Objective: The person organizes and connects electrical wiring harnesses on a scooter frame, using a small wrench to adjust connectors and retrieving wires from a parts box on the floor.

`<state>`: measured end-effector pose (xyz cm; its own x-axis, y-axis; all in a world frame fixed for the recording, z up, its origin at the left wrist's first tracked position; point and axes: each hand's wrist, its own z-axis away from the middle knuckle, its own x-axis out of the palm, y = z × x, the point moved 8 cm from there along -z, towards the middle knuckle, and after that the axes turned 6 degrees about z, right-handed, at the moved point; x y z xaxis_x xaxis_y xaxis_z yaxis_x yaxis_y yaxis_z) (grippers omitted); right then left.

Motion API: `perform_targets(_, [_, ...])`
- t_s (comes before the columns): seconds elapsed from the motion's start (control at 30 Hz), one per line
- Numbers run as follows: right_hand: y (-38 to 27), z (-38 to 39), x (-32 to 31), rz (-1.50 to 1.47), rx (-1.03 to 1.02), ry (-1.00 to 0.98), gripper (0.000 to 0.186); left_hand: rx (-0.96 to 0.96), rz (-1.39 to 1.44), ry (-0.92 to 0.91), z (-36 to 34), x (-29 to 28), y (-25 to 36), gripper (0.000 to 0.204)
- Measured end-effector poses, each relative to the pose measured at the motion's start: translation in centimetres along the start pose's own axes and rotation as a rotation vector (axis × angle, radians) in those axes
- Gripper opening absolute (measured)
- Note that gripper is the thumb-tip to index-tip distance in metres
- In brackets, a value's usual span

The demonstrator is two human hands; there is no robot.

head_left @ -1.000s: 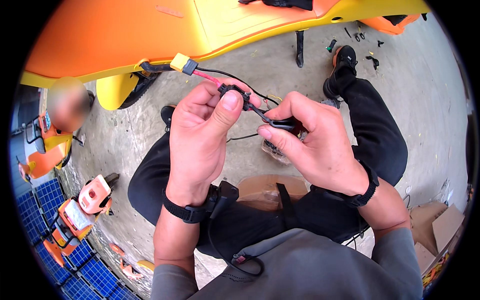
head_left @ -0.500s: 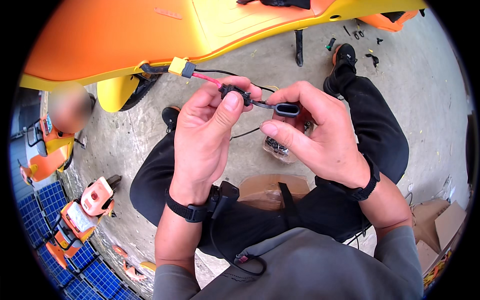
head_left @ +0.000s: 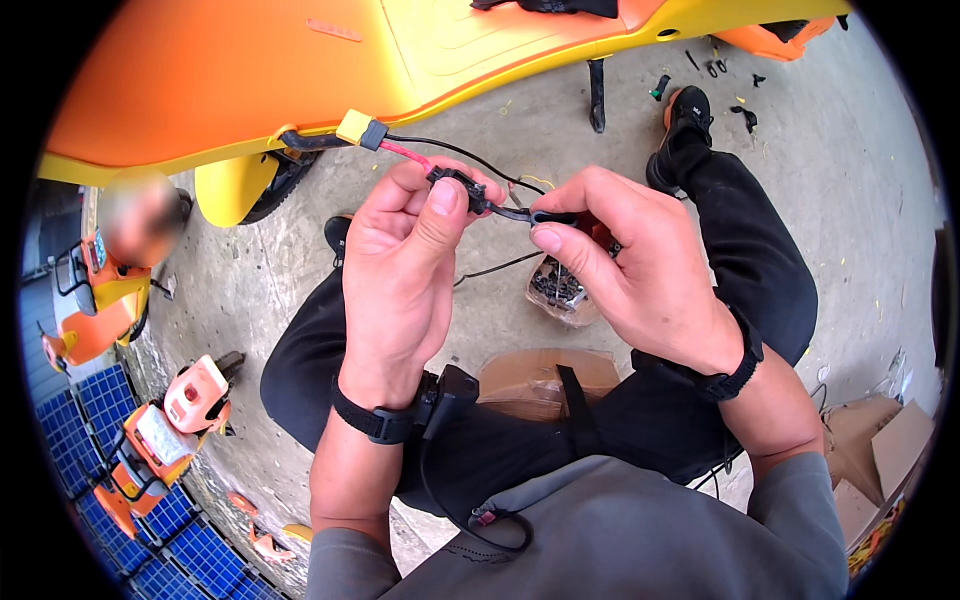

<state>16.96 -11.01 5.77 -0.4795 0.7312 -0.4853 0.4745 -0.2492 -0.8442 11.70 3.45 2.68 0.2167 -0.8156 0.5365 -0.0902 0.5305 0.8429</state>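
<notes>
Between the thumb and fingers of my left hand (head_left: pixel 400 260) is a small black connector housing (head_left: pixel 464 188). A red wire runs from it up-left to a yellow-and-grey plug (head_left: pixel 360 129), beside a thin black wire. My right hand (head_left: pixel 630 270) pinches a black rubber cap (head_left: pixel 560 219), joined to the housing by a short dark lead; the cap is partly hidden by my thumb and forefinger. Below them, a clear bag of small black parts (head_left: pixel 555 295) lies on the floor between my legs.
An orange-and-yellow vehicle body (head_left: pixel 220 70) spans the top. Other small orange vehicles (head_left: pixel 150 440) and a blurred patch stand at left beside blue panels (head_left: pixel 190 550). Cardboard (head_left: pixel 535 370) lies beneath me, an open box (head_left: pixel 880 450) at right, and scattered black bits (head_left: pixel 743 118) ahead.
My right thumb has risen onto the cap, whose oval opening faced me half a second ago and is now largely covered. My left hand has shifted slightly left with the housing.
</notes>
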Motion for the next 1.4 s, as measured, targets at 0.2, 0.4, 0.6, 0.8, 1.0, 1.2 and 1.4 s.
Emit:
perform_targets(0.2, [-0.2,0.1,1.7,0.003,-0.013,-0.137,0.015,-0.026,0.048,0.042,0.3,-0.4,-0.5,0.014])
perform_targets(0.4, [-0.4,0.2,3.0,0.073,-0.074,-0.172,0.016,-0.056,0.019,0.058,0.6,-0.3,-1.3,0.012])
perform_targets(0.6, [0.2,0.2,3.0,0.043,-0.003,-0.142,0.018,-0.09,0.054,0.026,0.2,-0.1,-1.3,0.016])
perform_targets(0.8, [1.4,0.0,1.7,-0.005,0.091,-0.094,0.022,-0.096,0.046,0.024,-0.1,-0.5,-0.6,0.024])
perform_targets(1.0, [0.9,0.0,1.4,0.005,0.046,-0.031,0.027,-0.119,0.034,0.007,-0.1,-0.8,-0.5,0.033])
perform_targets(1.2, [0.7,0.1,1.5,-0.024,0.072,-0.097,0.029,-0.101,0.045,0.032,-0.1,-0.8,-0.4,0.032])
perform_targets(1.4, [1.0,0.0,1.8,0.006,0.112,-0.083,0.028,-0.089,0.035,0.032,-0.1,-0.7,-0.5,0.031])
